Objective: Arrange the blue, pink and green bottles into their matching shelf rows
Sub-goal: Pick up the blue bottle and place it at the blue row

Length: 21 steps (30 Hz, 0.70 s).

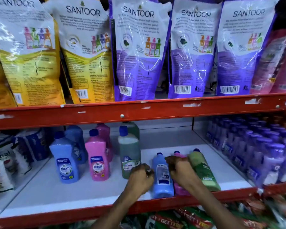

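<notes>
On the white shelf (59, 192) three short rows stand upright: blue bottles (65, 162), pink bottles (97, 161) and green bottles (129, 156), each two deep. To their right three bottles lie flat side by side: a blue one (162, 176), a pink one (180, 189) mostly hidden under my right hand, and a green one (203, 171). My left hand (141, 177) is curled just left of the lying blue bottle, touching its side. My right hand (180, 169) rests on top of the lying pink bottle, fingers bent over it.
Purple-capped bottles (254, 149) pack the right side of the shelf. Bags (5, 161) lean at the left. A red shelf beam (139, 111) runs overhead with Santoor pouches (139, 47) above. Packets fill the lower shelf (188, 220).
</notes>
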Available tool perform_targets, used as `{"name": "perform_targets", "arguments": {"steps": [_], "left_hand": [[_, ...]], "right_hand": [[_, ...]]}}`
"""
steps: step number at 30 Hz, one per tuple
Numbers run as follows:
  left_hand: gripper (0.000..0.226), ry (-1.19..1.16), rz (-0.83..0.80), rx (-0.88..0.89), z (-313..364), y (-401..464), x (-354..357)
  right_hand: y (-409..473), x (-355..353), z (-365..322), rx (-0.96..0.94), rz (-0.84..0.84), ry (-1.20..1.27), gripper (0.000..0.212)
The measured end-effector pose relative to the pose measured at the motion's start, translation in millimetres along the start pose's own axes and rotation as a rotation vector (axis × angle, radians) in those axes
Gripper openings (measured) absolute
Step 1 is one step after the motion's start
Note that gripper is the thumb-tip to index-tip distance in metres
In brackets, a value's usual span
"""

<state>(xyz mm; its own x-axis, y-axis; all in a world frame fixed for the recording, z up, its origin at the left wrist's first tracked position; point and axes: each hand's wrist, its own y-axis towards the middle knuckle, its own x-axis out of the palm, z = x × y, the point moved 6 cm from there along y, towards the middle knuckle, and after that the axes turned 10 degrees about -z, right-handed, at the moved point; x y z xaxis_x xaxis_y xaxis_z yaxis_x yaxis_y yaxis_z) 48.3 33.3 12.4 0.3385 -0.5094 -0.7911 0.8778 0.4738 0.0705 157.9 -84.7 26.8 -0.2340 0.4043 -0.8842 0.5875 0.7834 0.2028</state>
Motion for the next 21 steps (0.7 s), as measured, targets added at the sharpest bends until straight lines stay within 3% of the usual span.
{"name": "perform_targets", "arguments": {"steps": [4,9,12,17,21], "left_hand": [[0.036,-0.396,-0.257,-0.303,-15,22,32],[0.03,-0.608,-0.312,-0.376,-14,27,40],[0.04,-0.689,-0.32,-0.389,-12,30,40],[0.021,-0.8,-0.251,-0.312,-10,24,35],[0.025,-0.865,-0.15,-0.034,-17,2,0]], "right_hand": [[1,12,1,0.053,-0.09,-0.023,0.016],[0,15,3,0.129,-0.159,0.009,0.022],[-3,16,6,0.121,-0.128,0.104,0.024],[-18,6,12,0.207,0.037,0.359,0.026],[-29,4,-7,0.113,-0.051,0.66,0.026]]}}
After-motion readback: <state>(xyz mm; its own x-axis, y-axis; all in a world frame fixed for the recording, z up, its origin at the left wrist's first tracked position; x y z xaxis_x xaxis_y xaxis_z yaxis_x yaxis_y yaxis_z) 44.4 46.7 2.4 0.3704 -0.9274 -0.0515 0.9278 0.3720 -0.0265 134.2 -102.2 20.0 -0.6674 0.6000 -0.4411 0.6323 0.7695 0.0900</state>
